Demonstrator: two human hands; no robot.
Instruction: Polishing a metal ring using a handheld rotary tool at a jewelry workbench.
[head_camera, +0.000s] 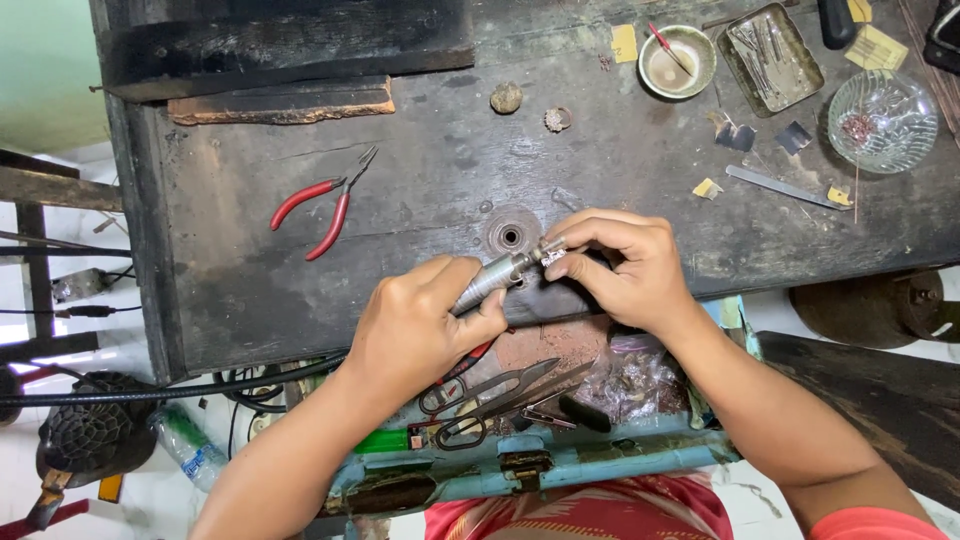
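My left hand (420, 325) grips a silver rotary handpiece (492, 280), its black flexible cable (150, 393) trailing off to the left. My right hand (625, 265) pinches a small metal piece (552, 252) against the handpiece's tip. Both hands hover over the near edge of a dark, worn wooden workbench (420, 170), just below a round metal socket (511, 236) set in its top.
Red-handled pliers (322, 205) lie left of centre. At the back right stand a small bowl (677, 61), a metal tray of tools (773, 56), a glass dish (883, 120) and a flat file (780, 187). Below the bench, an open drawer (560, 465) holds shears (500, 395).
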